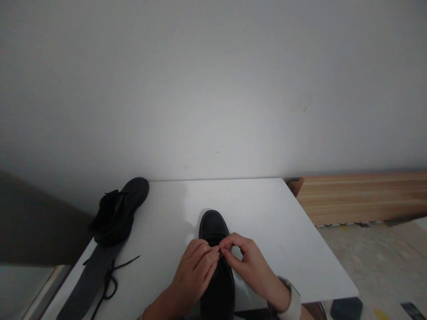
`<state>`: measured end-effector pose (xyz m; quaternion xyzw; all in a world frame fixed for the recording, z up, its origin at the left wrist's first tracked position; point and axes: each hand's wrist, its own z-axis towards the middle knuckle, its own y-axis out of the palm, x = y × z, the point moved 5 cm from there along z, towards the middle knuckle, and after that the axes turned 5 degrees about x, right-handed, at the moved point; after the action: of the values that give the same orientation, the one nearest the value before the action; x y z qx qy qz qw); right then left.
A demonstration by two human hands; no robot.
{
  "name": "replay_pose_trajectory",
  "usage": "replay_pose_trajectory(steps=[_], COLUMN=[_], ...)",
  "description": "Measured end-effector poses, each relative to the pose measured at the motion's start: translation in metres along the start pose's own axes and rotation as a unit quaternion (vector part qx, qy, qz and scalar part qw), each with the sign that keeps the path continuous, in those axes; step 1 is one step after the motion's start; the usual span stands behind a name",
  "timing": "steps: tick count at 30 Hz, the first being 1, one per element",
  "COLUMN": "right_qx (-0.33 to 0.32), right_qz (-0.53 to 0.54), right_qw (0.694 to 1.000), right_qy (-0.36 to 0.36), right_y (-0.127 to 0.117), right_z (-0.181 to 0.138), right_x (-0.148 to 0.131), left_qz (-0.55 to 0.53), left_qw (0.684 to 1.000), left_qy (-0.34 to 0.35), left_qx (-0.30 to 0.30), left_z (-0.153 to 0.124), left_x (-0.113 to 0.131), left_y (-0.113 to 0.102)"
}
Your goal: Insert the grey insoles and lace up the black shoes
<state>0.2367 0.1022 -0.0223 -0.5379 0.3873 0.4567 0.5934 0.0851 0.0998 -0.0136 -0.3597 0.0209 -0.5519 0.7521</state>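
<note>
A black shoe [214, 231] lies on the white table [267, 222], toe pointing away from me. My left hand [195, 271] and my right hand [248, 264] meet over its lacing area, fingertips pinched together on the shoe's lace. The lace itself is mostly hidden under my fingers. A watch with a pale strap sits on my right wrist.
A second black shoe [120, 211] rests at the table's far left corner, beside a dark grey insole [90, 278] and a loose black lace [110, 280]. A plain wall rises behind. A wooden bench or board [360, 198] lies to the right, above a patterned floor.
</note>
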Motion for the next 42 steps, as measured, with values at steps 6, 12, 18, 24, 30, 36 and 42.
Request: replay_pose_trajectory(steps=[6,12,18,24,30,36,42], right_qx=[0.057,0.068,0.018,-0.078,0.006,0.121,0.203], right_qz=[-0.107,-0.130,-0.079,-0.139,-0.182,-0.226,-0.264], right_qw=[0.989,0.987,0.993,0.972,0.978,0.963,0.931], right_qy=[-0.081,-0.067,0.091,0.173,0.105,0.079,0.150], right_y=[0.000,-0.004,-0.022,0.010,-0.016,-0.140,-0.265], right_z=[-0.003,-0.003,-0.025,-0.050,-0.031,-0.010,0.034], right_x=[-0.005,0.004,0.035,0.039,0.039,0.059,0.106], left_qz=[-0.016,-0.055,-0.078,0.025,0.073,0.078,0.059], left_qw=[1.000,0.993,0.968,0.970,0.950,0.942,0.956], left_qy=[-0.022,-0.103,-0.234,-0.182,-0.004,0.043,0.007], left_qx=[-0.007,-0.014,-0.047,-0.162,-0.305,-0.325,-0.288], left_z=[-0.014,-0.016,-0.050,-0.124,-0.138,-0.130,-0.150], left_x=[-0.002,-0.008,-0.036,-0.073,-0.068,-0.060,-0.071], left_y=[-0.006,-0.009,-0.029,-0.042,-0.048,-0.042,-0.038])
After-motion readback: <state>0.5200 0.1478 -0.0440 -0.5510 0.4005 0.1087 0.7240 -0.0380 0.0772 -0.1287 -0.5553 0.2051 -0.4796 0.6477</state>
